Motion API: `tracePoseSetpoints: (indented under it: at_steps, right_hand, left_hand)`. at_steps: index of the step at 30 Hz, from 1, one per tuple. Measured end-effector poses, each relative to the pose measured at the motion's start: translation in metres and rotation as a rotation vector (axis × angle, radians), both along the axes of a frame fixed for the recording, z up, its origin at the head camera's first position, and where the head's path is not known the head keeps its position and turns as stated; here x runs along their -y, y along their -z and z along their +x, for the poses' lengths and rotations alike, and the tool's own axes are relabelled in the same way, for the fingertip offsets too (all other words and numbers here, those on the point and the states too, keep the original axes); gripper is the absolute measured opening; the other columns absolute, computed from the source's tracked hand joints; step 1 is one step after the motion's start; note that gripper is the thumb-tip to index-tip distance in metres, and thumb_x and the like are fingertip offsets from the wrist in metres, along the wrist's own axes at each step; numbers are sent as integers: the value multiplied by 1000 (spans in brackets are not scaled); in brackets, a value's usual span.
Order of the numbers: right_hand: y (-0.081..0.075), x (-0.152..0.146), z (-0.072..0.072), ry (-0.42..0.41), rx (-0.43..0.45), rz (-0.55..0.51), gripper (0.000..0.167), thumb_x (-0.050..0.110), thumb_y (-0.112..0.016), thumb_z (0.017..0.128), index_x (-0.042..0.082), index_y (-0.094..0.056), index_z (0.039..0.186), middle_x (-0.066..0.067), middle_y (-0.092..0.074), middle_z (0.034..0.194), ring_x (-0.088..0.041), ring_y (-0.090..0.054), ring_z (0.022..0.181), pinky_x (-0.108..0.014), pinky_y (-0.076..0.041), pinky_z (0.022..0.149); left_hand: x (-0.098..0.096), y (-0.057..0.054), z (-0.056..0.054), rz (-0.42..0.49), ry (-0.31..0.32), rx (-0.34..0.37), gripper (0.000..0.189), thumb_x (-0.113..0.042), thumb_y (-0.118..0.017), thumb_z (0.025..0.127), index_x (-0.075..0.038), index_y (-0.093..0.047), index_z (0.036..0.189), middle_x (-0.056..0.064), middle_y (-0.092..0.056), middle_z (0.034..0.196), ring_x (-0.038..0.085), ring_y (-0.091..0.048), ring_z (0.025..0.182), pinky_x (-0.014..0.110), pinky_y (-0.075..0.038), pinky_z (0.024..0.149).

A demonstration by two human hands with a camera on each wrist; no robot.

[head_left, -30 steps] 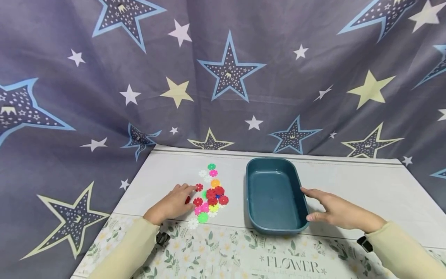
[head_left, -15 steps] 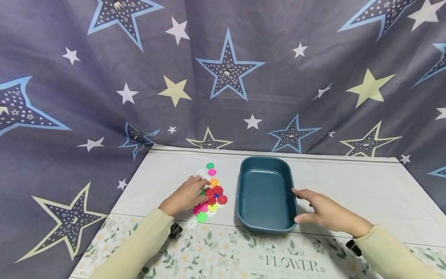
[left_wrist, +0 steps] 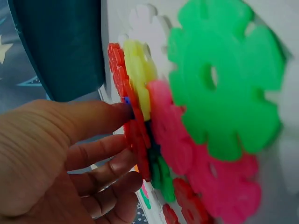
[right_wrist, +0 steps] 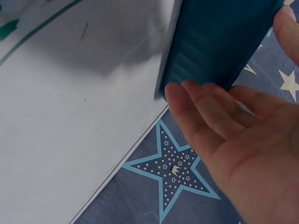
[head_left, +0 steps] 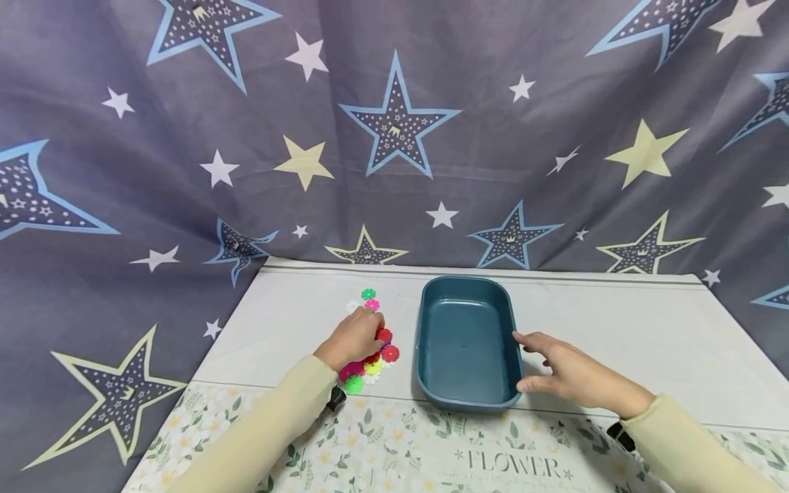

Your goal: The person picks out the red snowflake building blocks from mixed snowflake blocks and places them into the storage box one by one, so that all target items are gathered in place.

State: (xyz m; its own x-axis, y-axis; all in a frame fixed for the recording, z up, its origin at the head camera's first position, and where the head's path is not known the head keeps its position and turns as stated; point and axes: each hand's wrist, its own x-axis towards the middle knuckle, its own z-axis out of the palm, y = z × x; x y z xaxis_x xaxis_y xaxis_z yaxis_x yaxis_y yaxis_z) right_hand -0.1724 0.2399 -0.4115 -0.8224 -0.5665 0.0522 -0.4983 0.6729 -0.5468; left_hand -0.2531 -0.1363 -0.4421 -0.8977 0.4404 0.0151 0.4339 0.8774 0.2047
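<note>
My left hand (head_left: 354,335) reaches down over a loose pile of flower-shaped interlocking plastic discs. In the left wrist view the thumb and bent fingers (left_wrist: 105,151) close around a red disc (left_wrist: 138,149) on top of the pile. Yellow (left_wrist: 138,74), pink (left_wrist: 170,126) and green (left_wrist: 229,79) discs lie right beside it. My right hand (head_left: 570,370) rests at the right side of a dark teal plastic bin (head_left: 425,380), its fingers (right_wrist: 201,105) loosely extended against the wall and the thumb near the rim. The bin's inside is bare.
More discs, among them a green one (head_left: 368,294) and a white one (head_left: 352,306), trail toward the back of the white table (head_left: 616,329). A floral mat pattern (head_left: 407,438) covers its front. A star-patterned curtain (head_left: 345,205) hangs behind and at left.
My left hand has moved right across the discs and its fingers have curled in over the pile. The bin and my right hand have shifted slightly left in view.
</note>
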Motion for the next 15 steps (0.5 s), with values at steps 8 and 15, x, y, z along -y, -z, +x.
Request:
tracePoseSetpoints:
  at_steps: [8,15]
  right_hand:
    - [-2,2,0,-7,-9,-4,83,42,-73,79,-3,-40,140,-15,-32,146,-35,-44,123,-44,-49,80]
    - [-2,2,-5,-38,-69,3,84,42,-74,77,-6,-41,138,-17,-35,146,-36,-42,125,-44,-49,82]
  left_hand:
    - [-8,-16,-2,209,-31,-107,28,-16,-75,75,-2,-67,98,4,-57,88,19,-52,82,32,-48,73]
    - [-29,-39,-6,313,71,-236,34,-16,-76,75,-8,-67,106,1,-60,94,18,-55,90,32,-47,79]
